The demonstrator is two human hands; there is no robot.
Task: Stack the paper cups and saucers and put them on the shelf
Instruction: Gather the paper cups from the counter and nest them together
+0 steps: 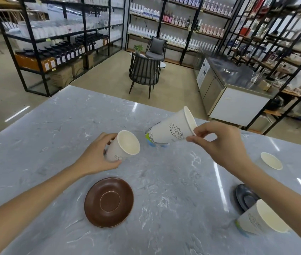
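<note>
Overhead, head view: left hand (98,153) wraps white paper cup (123,147), mouth tilted toward camera, above grey marble counter (164,199). Right hand (217,138) pinches rim of second white wave-printed cup (171,128), tipped sideways; base possibly touching counter. Brown round saucer (108,201) lies near front. Dark saucer (244,197), third cup (262,218), small white dish (271,160) at right.

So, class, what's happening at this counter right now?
A person is gathering white paper cups. The left hand holds one printed white paper cup; the right hand pinches the rim of a second, tilted cup. A round brown saucer, a dark saucer and two more cups wait on the grey marble counter.
</note>
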